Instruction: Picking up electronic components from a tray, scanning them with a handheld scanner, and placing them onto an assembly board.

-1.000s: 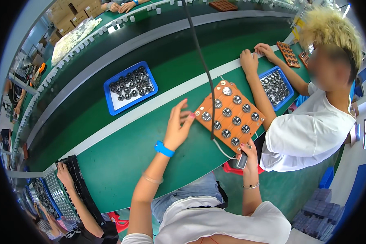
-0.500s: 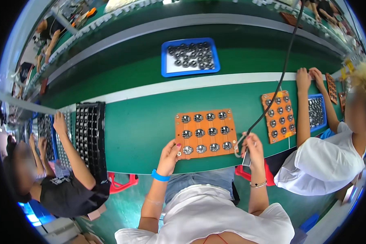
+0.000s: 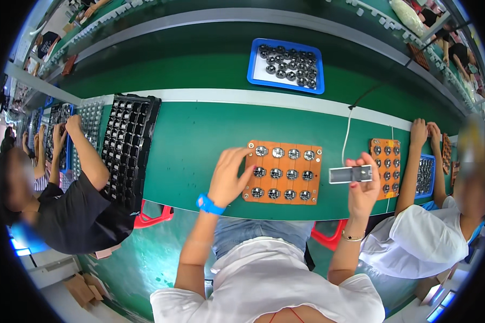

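Note:
An orange-brown fixture board (image 3: 283, 188) lies on the green bench in front of me, with rows of small round circuit boards (image 3: 276, 173) set in it. My left hand (image 3: 229, 175) rests at its left edge, fingers stretched out and thumb apart, the tips touching the board. Just right of the board, my right hand (image 3: 364, 188) pinches a small rectangular device (image 3: 350, 174) with a silver-grey frame, held raised and sideways. A thin white cord (image 3: 347, 134), joined to a dark cable above, runs down towards the device.
A blue tray (image 3: 251, 67) of round dark parts stands beyond the white strip. A black compartment tray (image 3: 128, 145) is at left. Another orange board (image 3: 384, 167) and a blue tray (image 3: 425, 177) lie at right. Co-workers sit on both sides, their arms (image 3: 413, 153) over the bench.
My right hand has lifted away from the board's lower right corner and turned the device sideways. My left hand has moved up the left edge and spread its fingers. The view has shifted.

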Demonstrator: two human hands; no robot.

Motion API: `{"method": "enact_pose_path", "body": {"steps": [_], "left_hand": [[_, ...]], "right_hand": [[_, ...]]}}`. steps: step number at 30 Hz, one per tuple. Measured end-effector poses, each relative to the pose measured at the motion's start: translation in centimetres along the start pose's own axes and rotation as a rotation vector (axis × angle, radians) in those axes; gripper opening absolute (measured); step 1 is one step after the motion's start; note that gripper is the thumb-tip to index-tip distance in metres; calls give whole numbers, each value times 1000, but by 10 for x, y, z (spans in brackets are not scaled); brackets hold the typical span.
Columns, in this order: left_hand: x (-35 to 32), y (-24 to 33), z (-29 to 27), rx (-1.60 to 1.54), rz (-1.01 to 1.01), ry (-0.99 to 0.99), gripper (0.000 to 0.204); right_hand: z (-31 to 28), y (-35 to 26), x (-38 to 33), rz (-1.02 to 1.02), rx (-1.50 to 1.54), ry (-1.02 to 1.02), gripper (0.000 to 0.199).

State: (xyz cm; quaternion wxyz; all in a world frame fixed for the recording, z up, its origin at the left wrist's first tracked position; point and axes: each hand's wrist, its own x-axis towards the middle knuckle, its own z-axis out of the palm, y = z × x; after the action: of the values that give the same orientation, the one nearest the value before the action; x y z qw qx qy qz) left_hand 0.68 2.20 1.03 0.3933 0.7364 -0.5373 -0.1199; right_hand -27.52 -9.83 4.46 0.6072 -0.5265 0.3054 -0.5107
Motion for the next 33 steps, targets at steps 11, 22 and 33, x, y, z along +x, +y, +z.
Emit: {"method": "enact_pose_path", "body": {"steps": [11, 22, 33], "left_hand": [[37, -9, 14, -125, 214, -277, 30], [34, 25, 2, -231, 294, -229, 37], [48, 0, 26, 85, 390, -220, 46]], "right_hand": [[56, 44, 34, -146, -621, -389, 46], [74, 42, 37, -263, -540, -508, 52], [43, 41, 34, -136, -632, -276, 51]]}}
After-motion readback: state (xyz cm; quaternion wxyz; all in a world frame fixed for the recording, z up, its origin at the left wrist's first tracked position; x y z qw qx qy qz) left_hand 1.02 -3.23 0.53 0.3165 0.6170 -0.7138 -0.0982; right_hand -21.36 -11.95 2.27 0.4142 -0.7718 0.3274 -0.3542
